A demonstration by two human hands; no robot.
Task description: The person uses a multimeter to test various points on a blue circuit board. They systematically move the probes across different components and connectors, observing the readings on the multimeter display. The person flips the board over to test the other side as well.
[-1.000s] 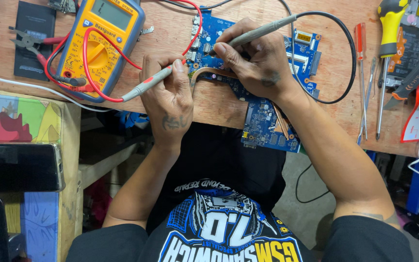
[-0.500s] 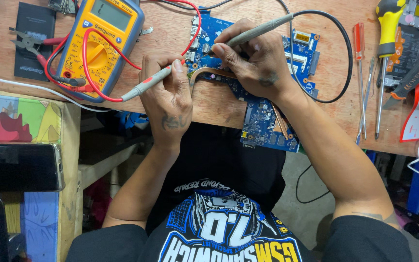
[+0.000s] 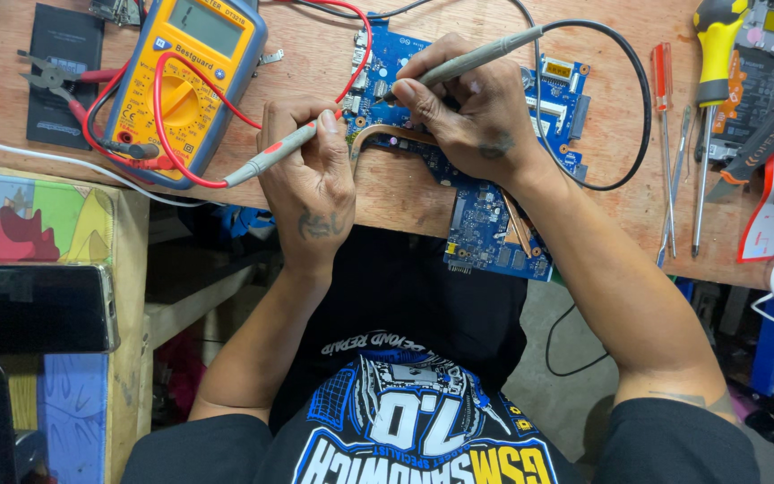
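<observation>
A blue circuit board (image 3: 485, 224) lies on the wooden bench (image 3: 405, 193), partly over its front edge. My left hand (image 3: 306, 184) grips a grey test probe with a red band (image 3: 270, 157), its tip at the board's left part. My right hand (image 3: 468, 112) pinches a second grey probe (image 3: 481, 58) with a black lead, its tip pressed onto the board near the top. Red leads run to a yellow multimeter (image 3: 185, 85) at the left of the bench. My hands hide the middle of the board.
Pliers (image 3: 51, 76) and a dark flat device (image 3: 63, 63) lie left of the meter. Screwdrivers (image 3: 665, 134) and a yellow-handled tool (image 3: 714, 36) lie at the right, with more tools beyond. A colourful box (image 3: 33, 220) and a dark phone (image 3: 33, 309) sit at lower left.
</observation>
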